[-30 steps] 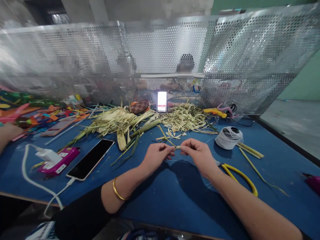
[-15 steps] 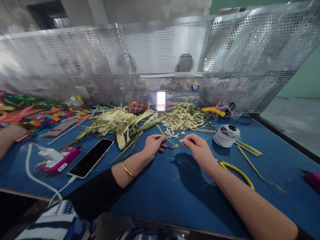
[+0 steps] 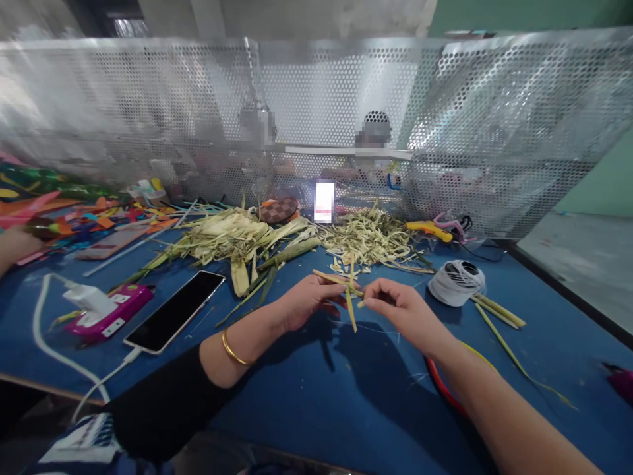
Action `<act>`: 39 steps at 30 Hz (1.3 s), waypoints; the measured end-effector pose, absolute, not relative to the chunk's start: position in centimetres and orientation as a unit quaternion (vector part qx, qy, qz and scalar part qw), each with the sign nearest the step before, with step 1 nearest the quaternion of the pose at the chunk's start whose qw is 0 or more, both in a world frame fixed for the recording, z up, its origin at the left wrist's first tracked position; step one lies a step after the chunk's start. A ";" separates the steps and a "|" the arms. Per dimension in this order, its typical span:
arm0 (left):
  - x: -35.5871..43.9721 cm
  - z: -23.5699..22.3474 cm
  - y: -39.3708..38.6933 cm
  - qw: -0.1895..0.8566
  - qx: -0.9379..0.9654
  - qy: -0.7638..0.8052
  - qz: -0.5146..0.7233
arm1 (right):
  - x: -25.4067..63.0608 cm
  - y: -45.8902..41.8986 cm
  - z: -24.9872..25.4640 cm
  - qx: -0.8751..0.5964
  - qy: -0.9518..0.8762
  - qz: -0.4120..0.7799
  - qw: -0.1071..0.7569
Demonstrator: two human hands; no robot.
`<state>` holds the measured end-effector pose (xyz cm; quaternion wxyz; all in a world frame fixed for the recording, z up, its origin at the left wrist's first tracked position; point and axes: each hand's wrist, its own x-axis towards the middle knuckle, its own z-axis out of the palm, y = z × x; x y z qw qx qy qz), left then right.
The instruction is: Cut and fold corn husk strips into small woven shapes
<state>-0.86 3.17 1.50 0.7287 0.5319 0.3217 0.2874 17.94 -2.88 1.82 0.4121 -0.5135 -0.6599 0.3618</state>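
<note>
Pale, flat plant strips [image 3: 351, 305] are crossing one another above the middle of the smooth blue counter [image 3: 287, 409] | left hand [image 3: 309, 300] is pinching them, fingers nearly closed, forearm [image 3: 267, 323] slanting inward | right hand [image 3: 398, 307] is gripping one strip's end, fingers curling | dry husks [image 3: 230, 237], wispy shavings [image 3: 372, 239] are lying heaped behind

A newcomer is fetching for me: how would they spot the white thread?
On the blue table, look past the right hand, toward the picture's right. There sits the white thread, a rounded, wound roll, unlike the thin pale stalks beside it.
</note>
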 end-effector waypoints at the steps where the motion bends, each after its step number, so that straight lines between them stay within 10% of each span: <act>1: -0.8 1.5 3.2 0.731 0.529 0.323 0.284 | 17.8 -2.9 1.6 -0.523 -0.673 0.344 0.394; 13: -0.4 1.6 2.0 0.636 0.539 0.425 0.353 | 16.3 -3.7 0.3 -0.561 -0.694 0.154 0.424; 39: 0.4 1.7 0.7 0.639 0.591 0.389 0.301 | 15.5 -4.1 0.6 -0.548 -0.660 0.125 0.499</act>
